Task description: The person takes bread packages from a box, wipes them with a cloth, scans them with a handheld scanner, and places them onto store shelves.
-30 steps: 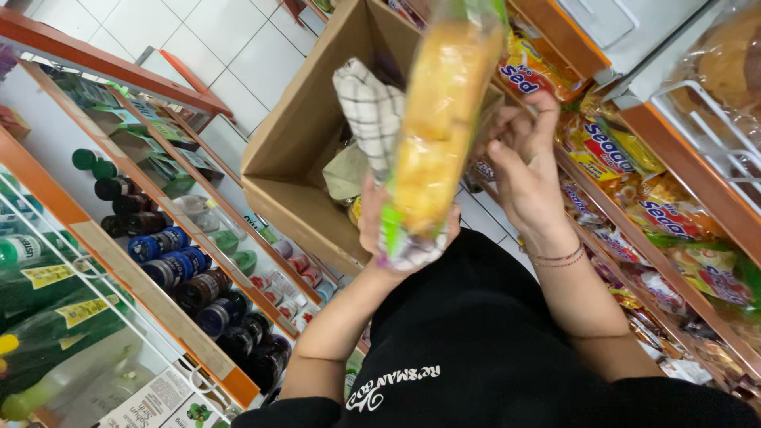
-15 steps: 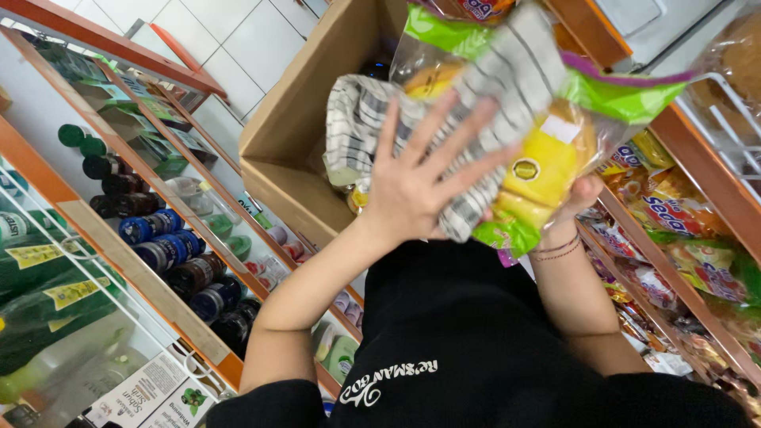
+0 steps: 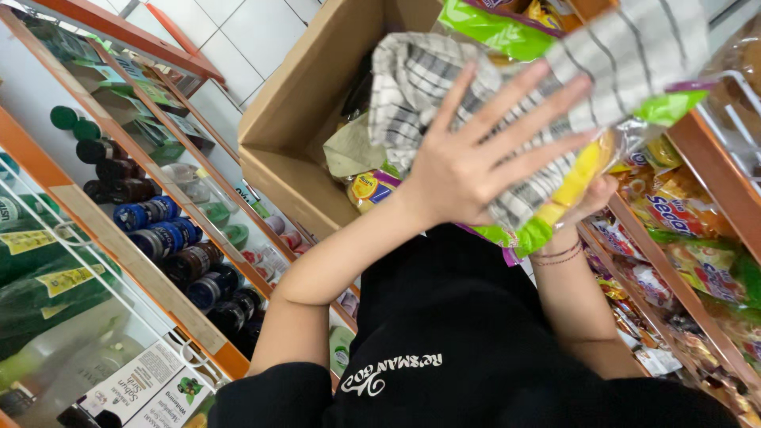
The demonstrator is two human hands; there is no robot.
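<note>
Head view, looking down along two bare arms raised in a shop aisle. The left hand [image 3: 468, 162] is spread flat, fingers [image 3: 519, 91] fanned wide, its palm pressed against a checked cloth [image 3: 420, 75] that lies over a clear snack bag [image 3: 571, 170] with green ends and yellow contents. This hand grasps nothing; it only pushes on the cloth. The right hand [image 3: 590, 198] sits beneath the bag's lower end, mostly hidden behind it, so only a few fingertips and the wrist show; its grip supports the bag from below, though how far the fingers curl round it cannot be told. Thin bracelets [image 3: 555, 255] circle the right wrist.

The bag and cloth are held up just in front of an open cardboard box [image 3: 305, 119], which stands tilted between the shelves. Inside the box a yellow packet [image 3: 369, 189] and some crumpled beige wrapping [image 3: 349, 150] show near the lower edge.

To the left, orange-edged shelves [image 3: 151, 273] carry rows of dark bottles with blue labels [image 3: 158, 230] and green bottles [image 3: 47, 277]. To the right, another shelf [image 3: 713, 158] holds brightly coloured snack packets [image 3: 674, 210]. The person wears a black top [image 3: 476, 349] with white lettering.
</note>
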